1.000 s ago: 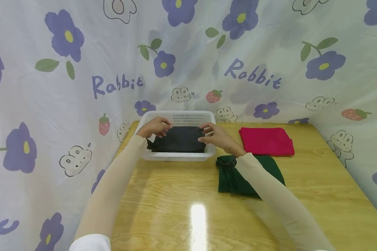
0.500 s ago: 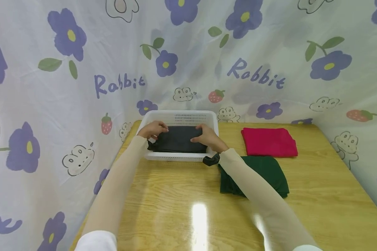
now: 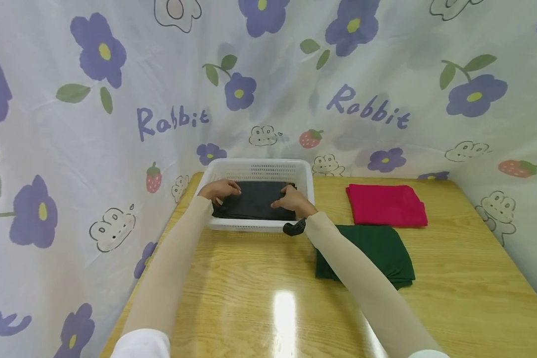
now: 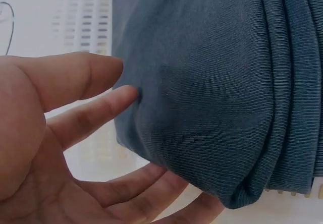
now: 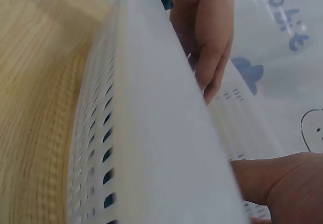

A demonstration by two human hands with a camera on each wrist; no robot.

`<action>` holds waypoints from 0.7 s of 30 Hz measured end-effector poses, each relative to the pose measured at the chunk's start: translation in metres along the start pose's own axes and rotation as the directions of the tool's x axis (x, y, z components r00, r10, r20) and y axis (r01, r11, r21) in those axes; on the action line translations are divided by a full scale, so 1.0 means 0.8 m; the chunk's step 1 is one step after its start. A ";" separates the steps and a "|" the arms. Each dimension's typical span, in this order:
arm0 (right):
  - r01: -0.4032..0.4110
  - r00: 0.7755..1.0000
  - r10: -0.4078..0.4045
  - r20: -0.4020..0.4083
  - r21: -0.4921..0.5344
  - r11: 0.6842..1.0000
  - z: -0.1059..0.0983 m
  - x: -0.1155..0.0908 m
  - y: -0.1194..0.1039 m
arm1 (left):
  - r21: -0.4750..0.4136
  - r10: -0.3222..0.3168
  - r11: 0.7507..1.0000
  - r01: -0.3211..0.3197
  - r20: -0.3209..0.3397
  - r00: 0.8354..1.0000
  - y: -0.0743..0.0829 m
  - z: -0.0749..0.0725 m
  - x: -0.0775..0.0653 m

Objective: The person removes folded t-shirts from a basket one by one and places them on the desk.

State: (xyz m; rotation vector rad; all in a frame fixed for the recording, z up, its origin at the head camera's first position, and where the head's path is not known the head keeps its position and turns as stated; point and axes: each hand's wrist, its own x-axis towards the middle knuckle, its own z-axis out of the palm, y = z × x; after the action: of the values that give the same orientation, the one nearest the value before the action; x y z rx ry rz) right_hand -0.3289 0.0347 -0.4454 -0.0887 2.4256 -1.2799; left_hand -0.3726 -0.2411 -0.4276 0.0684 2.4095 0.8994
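Observation:
A folded black cloth (image 3: 258, 201), blue-grey and finely ribbed in the left wrist view, lies in a white perforated plastic basket (image 3: 259, 223). My left hand (image 3: 220, 190) is at the cloth's left end. Up close, the thumb and index finger of that hand (image 4: 60, 133) lie over its edge, and the other fingers reach under its corner. My right hand (image 3: 294, 200) is over the right end, thumb and fingers spread apart above the cloth. In the right wrist view the basket's wall (image 5: 156, 108) hides most of the cloth and part of my right hand (image 5: 287, 188).
A folded red cloth (image 3: 387, 205) lies on the wooden table (image 3: 232, 288) to the basket's right. Nearer, a folded dark green cloth (image 3: 380, 248) is partly covered by my right sleeve. A white flowered curtain (image 3: 268, 99) hangs behind and to both sides.
My right hand has moved left and inward over the black cloth. The left hand has moved slightly down onto the cloth's left end. The view has shifted a little.

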 end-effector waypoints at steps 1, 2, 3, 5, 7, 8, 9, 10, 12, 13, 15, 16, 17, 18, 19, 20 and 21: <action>-0.002 1.000 0.002 0.004 0.003 1.000 0.000 0.001 0.000 | 0.007 0.003 1.000 -0.003 -0.005 1.000 0.000 0.000 0.000; -0.004 1.000 0.004 0.006 0.004 1.000 0.000 0.003 0.001 | 0.005 0.003 1.000 -0.003 -0.005 1.000 0.000 0.000 0.000; -0.007 1.000 0.007 0.011 0.010 1.000 0.001 0.005 0.002 | -0.003 -0.001 1.000 0.001 -0.005 1.000 0.001 0.000 0.000; -0.002 1.000 0.002 0.017 0.020 1.000 0.002 0.007 0.002 | -0.032 -0.011 0.999 0.011 -0.001 1.000 0.000 0.000 0.001; 0.006 1.000 -0.007 0.021 0.049 0.999 0.003 0.009 0.003 | -0.054 -0.003 0.999 0.003 -0.003 1.000 0.000 0.001 0.002; 0.007 1.000 -0.009 0.025 0.080 0.997 0.003 0.009 0.004 | -0.066 0.003 0.998 -0.003 -0.004 1.000 0.000 0.002 0.003; 0.008 1.000 -0.011 0.027 0.107 0.994 0.003 0.009 0.004 | -0.068 0.013 0.998 -0.014 -0.007 1.000 0.000 0.003 0.003; 0.011 1.000 -0.015 0.028 0.129 0.992 0.003 0.010 0.005 | -0.063 0.028 0.998 -0.029 -0.010 1.000 0.000 0.003 0.004; 0.013 0.999 -0.018 0.032 0.167 0.986 0.003 0.010 0.006 | -0.052 0.048 0.997 -0.049 -0.013 0.999 0.000 0.004 0.004; 0.014 0.999 -0.020 0.034 0.179 0.984 0.003 0.010 0.006 | -0.045 0.051 0.998 -0.052 -0.011 0.999 0.000 0.004 0.003; 0.022 0.999 -0.028 0.032 0.185 0.983 0.003 0.010 0.006 | -0.035 0.053 0.998 -0.053 -0.009 0.999 0.000 0.005 0.003; 0.029 0.999 -0.035 0.030 0.185 0.982 0.003 0.011 0.006 | -0.035 0.051 0.998 -0.051 -0.006 0.999 -0.001 0.005 0.002; 0.035 0.999 -0.041 0.027 0.188 0.982 0.003 0.011 0.007 | -0.040 0.043 0.998 -0.043 -0.004 0.999 -0.001 0.005 0.002; 0.042 0.999 -0.047 0.022 0.185 0.982 0.004 0.011 0.007 | -0.046 0.038 0.998 -0.038 -0.002 0.999 -0.002 0.005 0.002; 0.048 0.999 -0.052 0.017 0.184 0.982 0.004 0.011 0.007 | -0.051 0.034 0.998 -0.034 0.001 0.999 -0.003 0.006 0.002; 0.054 0.998 -0.057 0.011 0.182 0.982 0.004 0.011 0.007 | -0.060 0.029 0.998 -0.029 0.005 1.000 -0.004 0.006 0.002; 0.061 0.998 -0.063 0.003 0.178 0.982 0.004 0.011 0.008 | -0.068 0.024 0.997 -0.023 0.009 1.000 -0.004 0.006 0.002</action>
State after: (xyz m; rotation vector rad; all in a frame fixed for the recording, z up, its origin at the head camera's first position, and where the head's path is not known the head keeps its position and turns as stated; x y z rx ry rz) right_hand -0.3348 0.0338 -0.4547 -0.1208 2.3061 -1.5138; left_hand -0.3712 -0.2405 -0.4333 0.0755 2.3713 0.9886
